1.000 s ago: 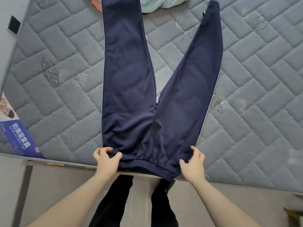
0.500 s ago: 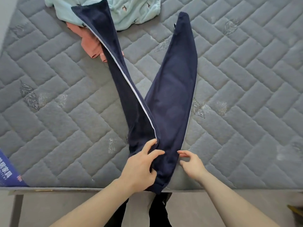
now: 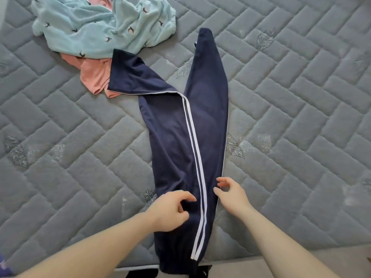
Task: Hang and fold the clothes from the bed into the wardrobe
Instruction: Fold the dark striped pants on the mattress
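Trousers: navy track trousers (image 3: 176, 149) lie lengthwise on the grey quilted mattress (image 3: 291, 117), one leg folded over the other, white double stripe on top, waistband at the near edge.
Upper leg end: it kinks off to the left, onto the pink garment (image 3: 94, 75).
Your left hand (image 3: 170, 211): on the trousers left of the stripe, fingers curled, thumb and forefinger apart; whether they pinch cloth, you cannot tell.
Your right hand (image 3: 230, 194): at the trousers' right edge, fingers loosely bent and spread, gripping nothing.
Other clothes: mint patterned garment (image 3: 96, 27) heaped at the far left.

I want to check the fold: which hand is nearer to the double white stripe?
Left. The left hand lies just beside the double white stripe; the right hand is farther, at the trousers' other edge.
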